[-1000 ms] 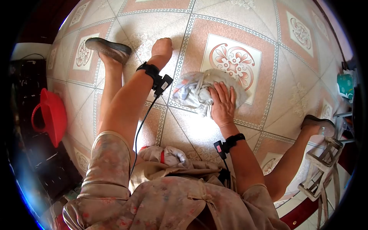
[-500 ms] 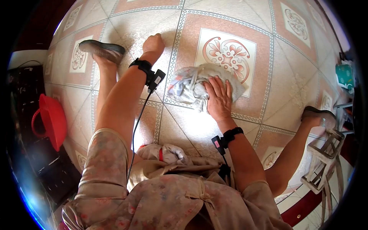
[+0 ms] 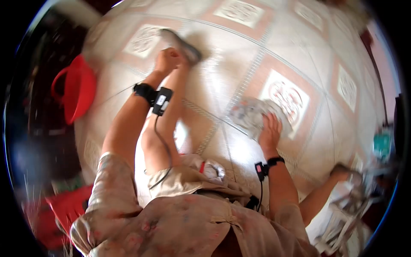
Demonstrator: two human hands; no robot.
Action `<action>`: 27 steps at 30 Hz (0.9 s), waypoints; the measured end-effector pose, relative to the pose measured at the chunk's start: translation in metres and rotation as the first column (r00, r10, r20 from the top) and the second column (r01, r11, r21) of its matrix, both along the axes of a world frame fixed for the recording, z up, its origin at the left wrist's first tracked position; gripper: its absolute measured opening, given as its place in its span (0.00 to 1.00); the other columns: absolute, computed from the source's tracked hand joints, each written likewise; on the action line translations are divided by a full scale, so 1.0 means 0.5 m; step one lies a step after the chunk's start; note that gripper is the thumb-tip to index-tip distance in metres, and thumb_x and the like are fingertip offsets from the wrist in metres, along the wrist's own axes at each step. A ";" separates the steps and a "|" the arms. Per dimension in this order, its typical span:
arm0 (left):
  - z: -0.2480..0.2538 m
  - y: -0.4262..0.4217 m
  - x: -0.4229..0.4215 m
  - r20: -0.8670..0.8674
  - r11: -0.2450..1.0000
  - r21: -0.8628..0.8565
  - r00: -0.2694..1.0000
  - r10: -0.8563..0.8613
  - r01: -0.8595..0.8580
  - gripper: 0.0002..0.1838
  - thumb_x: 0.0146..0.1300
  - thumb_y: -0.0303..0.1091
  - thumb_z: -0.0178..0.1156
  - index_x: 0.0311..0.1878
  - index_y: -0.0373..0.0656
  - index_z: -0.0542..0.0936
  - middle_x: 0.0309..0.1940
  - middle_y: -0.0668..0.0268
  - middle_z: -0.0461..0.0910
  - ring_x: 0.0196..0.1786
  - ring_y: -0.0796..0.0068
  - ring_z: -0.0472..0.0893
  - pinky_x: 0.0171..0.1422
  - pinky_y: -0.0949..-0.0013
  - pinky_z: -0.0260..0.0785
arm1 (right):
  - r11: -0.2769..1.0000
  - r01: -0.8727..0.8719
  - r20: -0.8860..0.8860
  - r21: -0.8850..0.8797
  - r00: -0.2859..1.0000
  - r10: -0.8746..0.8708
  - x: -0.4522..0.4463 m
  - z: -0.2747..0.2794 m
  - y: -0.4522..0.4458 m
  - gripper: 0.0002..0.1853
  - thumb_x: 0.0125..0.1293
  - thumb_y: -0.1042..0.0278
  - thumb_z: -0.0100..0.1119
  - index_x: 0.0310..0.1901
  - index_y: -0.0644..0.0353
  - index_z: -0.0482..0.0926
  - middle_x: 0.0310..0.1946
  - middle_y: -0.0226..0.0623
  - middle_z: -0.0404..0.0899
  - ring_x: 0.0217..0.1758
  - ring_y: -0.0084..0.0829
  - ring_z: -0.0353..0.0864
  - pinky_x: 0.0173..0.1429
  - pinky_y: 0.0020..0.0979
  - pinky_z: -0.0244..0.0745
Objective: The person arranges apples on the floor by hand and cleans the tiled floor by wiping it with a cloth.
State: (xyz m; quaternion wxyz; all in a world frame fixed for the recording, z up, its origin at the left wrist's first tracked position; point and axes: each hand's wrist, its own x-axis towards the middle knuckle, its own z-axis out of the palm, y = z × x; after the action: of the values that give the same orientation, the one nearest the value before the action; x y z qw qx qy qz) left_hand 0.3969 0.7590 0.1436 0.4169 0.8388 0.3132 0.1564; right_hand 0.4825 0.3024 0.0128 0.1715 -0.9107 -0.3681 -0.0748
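A crumpled pale grey cloth [image 3: 252,116] lies on the patterned tile floor [image 3: 214,81], right of centre. My right hand [image 3: 270,133] rests on the cloth's right part, palm down with the fingers stretched out. At the upper left, my left hand [image 3: 168,60] is raised in front of my left lower leg, near the shoe [image 3: 185,46]. Its fingers are curled in and look closed; the picture is blurred there, and whether anything small is inside cannot be made out. Each wrist wears a black strap with a small device and a cable.
A red plastic basin [image 3: 81,92] is at the left by dark furniture. Further down on that side is another red object [image 3: 70,207]. A wooden stool [image 3: 342,218] stands at the lower right beside my right foot, with a green package [image 3: 382,144] above it.
The view has swung, and floor and cloth appear shifted right and down. My left leg has come inward, and my left hand is now in front of it. My right hand stays on the cloth.
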 end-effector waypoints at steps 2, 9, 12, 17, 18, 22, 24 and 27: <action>0.050 0.037 -0.085 -0.021 0.994 -0.003 0.994 0.111 -0.112 0.05 0.56 0.27 0.63 0.35 0.37 0.82 0.27 0.65 0.82 0.26 0.75 0.81 0.30 0.70 0.77 | 0.997 -0.001 -0.011 -0.082 1.000 0.000 -0.001 -0.006 0.003 0.23 0.60 0.76 0.50 0.59 0.56 0.76 0.65 0.38 0.70 0.73 0.41 0.63 0.76 0.51 0.50; 0.150 0.259 -0.378 0.151 0.880 0.314 0.934 0.324 -0.356 0.06 0.51 0.29 0.64 0.32 0.38 0.83 0.27 0.53 0.84 0.32 0.62 0.85 0.40 0.63 0.77 | 0.959 0.045 -0.209 -0.281 0.972 -0.107 -0.080 0.028 -0.003 0.23 0.62 0.78 0.50 0.60 0.59 0.70 0.70 0.41 0.63 0.76 0.44 0.57 0.76 0.46 0.53; 0.239 0.331 -0.499 0.213 0.694 0.582 0.904 0.371 -0.423 0.06 0.53 0.29 0.62 0.35 0.42 0.83 0.30 0.52 0.83 0.37 0.55 0.84 0.44 0.60 0.77 | 0.953 0.021 -0.259 -0.301 0.960 -0.103 -0.101 0.030 -0.029 0.27 0.58 0.79 0.54 0.63 0.59 0.69 0.70 0.42 0.62 0.76 0.45 0.56 0.76 0.44 0.52; 0.392 0.494 -0.691 0.125 0.405 0.809 0.798 0.590 -0.426 0.10 0.61 0.27 0.53 0.41 0.47 0.84 0.38 0.50 0.82 0.47 0.48 0.82 0.51 0.53 0.75 | 0.946 0.017 -0.356 -0.324 0.924 -0.139 -0.101 0.028 -0.040 0.34 0.54 0.81 0.61 0.65 0.62 0.67 0.72 0.43 0.59 0.76 0.45 0.56 0.75 0.41 0.57; 0.397 0.574 -0.749 0.143 0.369 0.828 0.795 0.590 -0.423 0.12 0.61 0.27 0.52 0.42 0.48 0.84 0.40 0.49 0.83 0.49 0.46 0.82 0.52 0.51 0.75 | 0.943 0.027 -0.348 -0.331 0.926 -0.148 -0.098 0.022 -0.040 0.33 0.54 0.81 0.61 0.65 0.62 0.67 0.71 0.43 0.59 0.75 0.45 0.57 0.75 0.41 0.57; 0.460 0.610 -0.837 0.016 0.374 0.758 0.588 0.808 -0.534 0.16 0.68 0.37 0.47 0.47 0.48 0.84 0.50 0.49 0.82 0.56 0.45 0.80 0.58 0.50 0.74 | 0.941 0.062 -0.350 -0.334 0.918 -0.185 -0.097 0.012 -0.026 0.32 0.55 0.82 0.59 0.65 0.64 0.67 0.71 0.44 0.59 0.74 0.47 0.58 0.74 0.41 0.58; 0.472 0.575 -0.837 -0.002 0.265 0.772 0.414 0.910 -0.577 0.18 0.69 0.41 0.45 0.49 0.49 0.84 0.51 0.53 0.83 0.56 0.48 0.81 0.58 0.49 0.74 | 0.945 0.067 -0.338 -0.320 0.924 -0.180 -0.102 0.017 -0.029 0.32 0.54 0.82 0.59 0.64 0.66 0.67 0.71 0.46 0.59 0.74 0.48 0.59 0.74 0.41 0.59; 0.445 0.574 -0.860 0.029 0.253 0.693 0.377 0.926 -0.675 0.17 0.69 0.42 0.49 0.51 0.44 0.81 0.52 0.50 0.82 0.58 0.50 0.80 0.59 0.53 0.73 | 0.952 0.027 -0.332 -0.304 0.934 -0.132 -0.095 0.014 -0.037 0.31 0.54 0.83 0.58 0.63 0.68 0.67 0.71 0.48 0.60 0.73 0.50 0.60 0.73 0.40 0.60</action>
State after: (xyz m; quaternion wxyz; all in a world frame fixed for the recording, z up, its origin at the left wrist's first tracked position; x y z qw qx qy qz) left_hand -0.0330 1.0462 0.3659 -0.0904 0.6428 0.7105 0.2716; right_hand 0.4349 0.2841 0.0200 0.0934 -0.9390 -0.3015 0.1364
